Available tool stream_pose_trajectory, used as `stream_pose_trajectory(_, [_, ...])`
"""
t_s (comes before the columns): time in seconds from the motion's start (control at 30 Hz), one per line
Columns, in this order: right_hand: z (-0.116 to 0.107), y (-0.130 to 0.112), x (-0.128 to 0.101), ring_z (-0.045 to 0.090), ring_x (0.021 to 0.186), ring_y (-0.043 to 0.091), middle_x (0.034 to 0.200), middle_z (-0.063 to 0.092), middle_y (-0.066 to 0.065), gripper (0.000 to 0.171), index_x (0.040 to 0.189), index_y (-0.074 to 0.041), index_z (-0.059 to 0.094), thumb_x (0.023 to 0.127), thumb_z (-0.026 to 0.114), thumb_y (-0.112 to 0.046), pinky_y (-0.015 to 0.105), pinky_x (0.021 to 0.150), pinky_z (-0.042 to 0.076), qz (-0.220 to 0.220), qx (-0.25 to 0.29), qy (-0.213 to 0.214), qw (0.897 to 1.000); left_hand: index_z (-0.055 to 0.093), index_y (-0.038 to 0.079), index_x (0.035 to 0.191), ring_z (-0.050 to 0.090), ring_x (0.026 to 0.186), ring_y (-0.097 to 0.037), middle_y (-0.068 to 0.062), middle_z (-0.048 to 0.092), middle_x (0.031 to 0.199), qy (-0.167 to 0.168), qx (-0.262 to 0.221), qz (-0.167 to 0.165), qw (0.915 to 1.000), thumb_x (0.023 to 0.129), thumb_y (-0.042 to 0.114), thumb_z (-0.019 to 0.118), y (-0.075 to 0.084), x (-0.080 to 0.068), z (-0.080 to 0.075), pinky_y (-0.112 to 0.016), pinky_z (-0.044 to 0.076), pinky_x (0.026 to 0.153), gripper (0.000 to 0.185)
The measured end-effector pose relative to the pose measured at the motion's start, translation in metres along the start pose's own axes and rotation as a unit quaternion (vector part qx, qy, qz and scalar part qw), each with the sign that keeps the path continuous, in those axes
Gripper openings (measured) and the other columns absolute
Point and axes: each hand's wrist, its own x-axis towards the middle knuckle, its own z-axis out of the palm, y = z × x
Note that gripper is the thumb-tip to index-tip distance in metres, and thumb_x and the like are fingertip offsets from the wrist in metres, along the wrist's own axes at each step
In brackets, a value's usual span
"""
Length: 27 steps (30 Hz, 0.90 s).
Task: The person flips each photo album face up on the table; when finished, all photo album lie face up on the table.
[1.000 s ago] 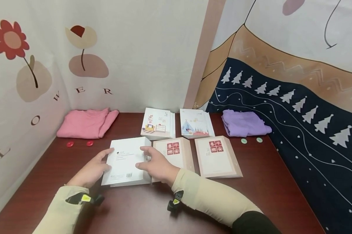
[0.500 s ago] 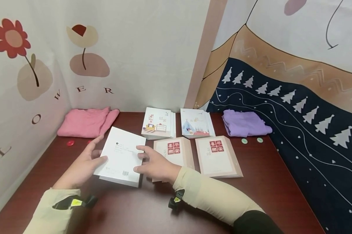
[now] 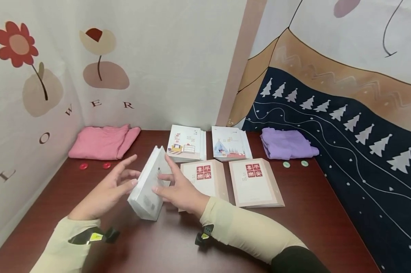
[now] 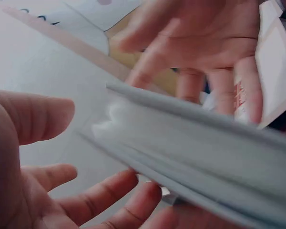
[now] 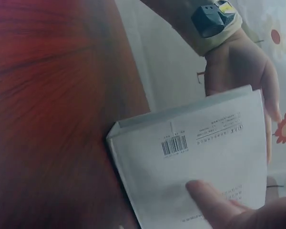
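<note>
White book tipped up on edge between two hands

The left hand [image 3: 104,191], fingers spread, props the white book [image 3: 150,185] from nine o'clock; the right hand [image 3: 178,189] presses straight fingers on its barcoded cover from three o'clock. Neither hand clenches it; one corner rests on the tabletop [image 3: 178,242].

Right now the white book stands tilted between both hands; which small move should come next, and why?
Probably keep tipping the white book over, toward its other face. It rests on its lower edge on the table, back cover with the barcode facing the right hand, whose fingers press it, while the left hand supports the far side with straight fingers.
</note>
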Motion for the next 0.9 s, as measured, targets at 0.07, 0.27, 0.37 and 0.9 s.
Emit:
stream_pose_trajectory(0.07, [0.002,-0.001,-0.001,0.067,0.123,0.026,0.160,0.046,0.017,0.093,0.166,-0.050,0.014,0.100,0.073,-0.022,0.055,0.095,0.060,-0.009,0.010,-0.002,1.000,0.015,0.012,0.169,0.063,0.114,-0.003,-0.028,0.056,0.140,-0.017,-0.002,0.009,0.9998,0.107,0.011,0.059,-0.001,0.001,0.005,-0.025,0.059,0.089,0.075])
stream_pose_trajectory(0.27, [0.002,-0.001,-0.004,0.073,0.105,0.017,0.164,0.040,0.012,0.095,0.169,-0.041,0.014,0.099,0.074,-0.018,0.036,0.085,0.062,-0.009,-0.022,-0.015,1.000,0.023,0.008,0.167,0.064,0.116,-0.015,-0.024,0.060,0.143,-0.045,0.039,0.018,0.9981,0.107,0.011,0.061,-0.005,0.002,0.015,-0.025,0.056,0.090,0.071])
stream_pose_trajectory(0.37, [0.001,0.001,-0.004,0.066,0.116,0.009,0.163,0.044,0.007,0.094,0.170,-0.031,0.019,0.096,0.076,-0.019,0.028,0.095,0.055,-0.008,-0.098,0.000,0.995,0.026,0.007,0.166,0.065,0.119,-0.016,-0.021,0.063,0.142,-0.059,0.052,0.025,0.9966,0.107,0.011,0.061,-0.009,0.003,0.016,-0.023,0.056,0.090,0.068])
stream_pose_trajectory(0.9, [0.004,0.011,-0.007,0.038,0.149,0.029,0.168,0.030,0.019,0.100,0.169,-0.016,0.021,0.086,0.077,-0.009,0.052,0.126,0.029,0.038,-0.135,0.163,0.977,0.015,0.003,0.168,0.037,0.145,-0.059,-0.039,0.029,0.163,0.005,0.099,-0.142,0.9848,0.109,0.019,0.056,-0.045,0.006,0.001,-0.071,0.043,0.110,0.073])
